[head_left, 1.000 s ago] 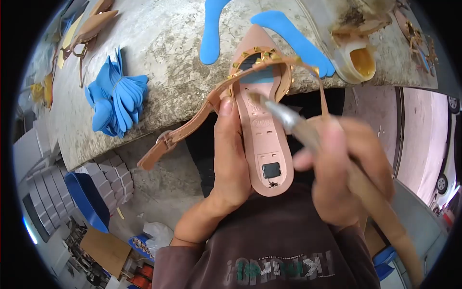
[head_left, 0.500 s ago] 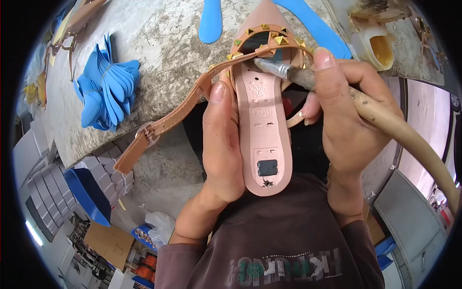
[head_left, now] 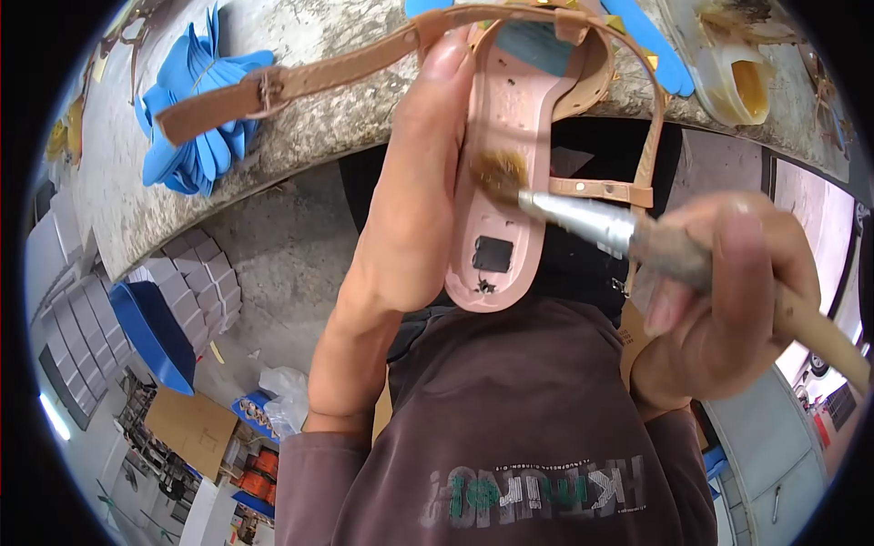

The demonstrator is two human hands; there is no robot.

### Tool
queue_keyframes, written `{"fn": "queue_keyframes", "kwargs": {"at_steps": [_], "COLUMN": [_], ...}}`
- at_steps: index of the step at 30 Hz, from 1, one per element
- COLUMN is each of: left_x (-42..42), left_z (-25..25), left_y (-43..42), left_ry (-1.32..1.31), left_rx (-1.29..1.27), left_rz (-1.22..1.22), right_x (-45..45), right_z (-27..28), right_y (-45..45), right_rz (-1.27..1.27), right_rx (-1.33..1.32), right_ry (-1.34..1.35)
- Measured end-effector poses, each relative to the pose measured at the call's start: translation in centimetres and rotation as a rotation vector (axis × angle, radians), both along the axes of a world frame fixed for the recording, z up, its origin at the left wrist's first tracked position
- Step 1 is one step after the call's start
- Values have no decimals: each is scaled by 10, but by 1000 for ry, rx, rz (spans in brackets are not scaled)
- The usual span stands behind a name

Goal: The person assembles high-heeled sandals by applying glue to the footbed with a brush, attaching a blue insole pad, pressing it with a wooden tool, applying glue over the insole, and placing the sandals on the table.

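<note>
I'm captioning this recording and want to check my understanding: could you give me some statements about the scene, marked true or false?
1. The right hand holds a brush. True.
2. The left hand holds a hammer. False: it holds a strapped shoe.
3. A dark square patch shows near the shoe's heel end. True.
4. The blue bundle lies on the floor. False: it lies on the worktable.

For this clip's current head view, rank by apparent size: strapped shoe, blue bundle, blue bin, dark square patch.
1. Strapped shoe
2. Blue bundle, partly behind the strap
3. Blue bin, looking farther away
4. Dark square patch
</note>
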State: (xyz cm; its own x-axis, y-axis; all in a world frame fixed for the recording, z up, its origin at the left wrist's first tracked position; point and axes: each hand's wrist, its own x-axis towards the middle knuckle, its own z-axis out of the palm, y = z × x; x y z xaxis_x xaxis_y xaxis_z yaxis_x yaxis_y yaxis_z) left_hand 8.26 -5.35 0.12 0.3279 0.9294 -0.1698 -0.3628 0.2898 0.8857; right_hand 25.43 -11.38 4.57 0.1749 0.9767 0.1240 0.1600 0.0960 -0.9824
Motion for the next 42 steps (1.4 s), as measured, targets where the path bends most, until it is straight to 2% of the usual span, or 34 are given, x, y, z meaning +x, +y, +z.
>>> {"fn": "queue_keyframes", "kwargs": {"at_steps": [2, 4, 6, 10, 12, 13, 15, 18, 19, 22, 24, 25, 27, 28, 30, 31, 33, 34, 35, 36, 37, 38, 39, 40, 42], "left_x": [-12, -14, -9, 1, 3, 3, 3, 3, 3, 2, 1, 8, 27, 19, -6, -1, 1, 5, 2, 0, 2, 11, 20, 9, 10], "left_z": [-19, -22, -18, -5, -2, -1, 0, 2, 2, 5, 9, 11, 17, 15, 5, 3, 1, 2, -3, -9, -13, -11, -10, -16, -17], "left_y": [-8, -10, -9, -4, -3, -3, -3, -3, -3, -2, -1, -2, -5, -5, -6, -9, -16, -20, -21, -23, -24, -24, -25, -27, -29], "left_ry": [111, 166, 144, 91, 57, 55, 28, -17, -32, -66, 137, 132, -80, -86, 1, -70, -51, -104, -137, -164, -170, -190, -201, -154, -96], "left_rx": [77, 115, 32, -58, -115, -111, -119, -123, -124, -116, -99, -91, -239, -235, -180, -181, -124, -157, -119, -84, -106, -166, -226, -126, -108], "left_rz": [128, 194, 239, 177, 135, 136, 86, 12, -12, -62, -89, -90, 259, 256, -202, -87, 57, 192, 167, 136, 163, 291, 406, 240, 213], "right_x": [2, -4, -4, -3, 15, 18, 23, 21, 27, 33, 37, 38, 42, 44, 48, 49, 84, 83, 82, 48, 44, 41, 34, 23, 3], "right_z": [3, 12, 23, 22, 21, 17, 10, 29, 36, 36, 37, 38, 40, 41, 44, 47, 32, 32, 30, 13, 11, 9, 9, 11, 3], "right_y": [-7, -18, -22, -23, -5, 6, 28, 42, 58, 75, 85, 89, 96, 98, 101, 104, 48, 36, 23, -8, -24, -31, -28, -23, -13], "right_rz": [169, 111, 138, 24, 350, 351, 568, 625, 746, 769, 788, 797, 813, 822, 843, 857, 336, 496, 660, 306, 319, 315, 296, 302, 255], "right_rx": [88, 36, -127, -82, 100, 103, 332, 306, 294, 319, 335, 342, 354, 358, 363, 366, 241, 361, 475, 555, 500, 444, 445, 455, 462], "right_ry": [-24, -14, -133, -219, -326, -329, -233, -322, -416, -410, -396, -389, -376, -369, -355, -351, -145, -13, 125, -15, -223, -428, -423, -519, -624]}}
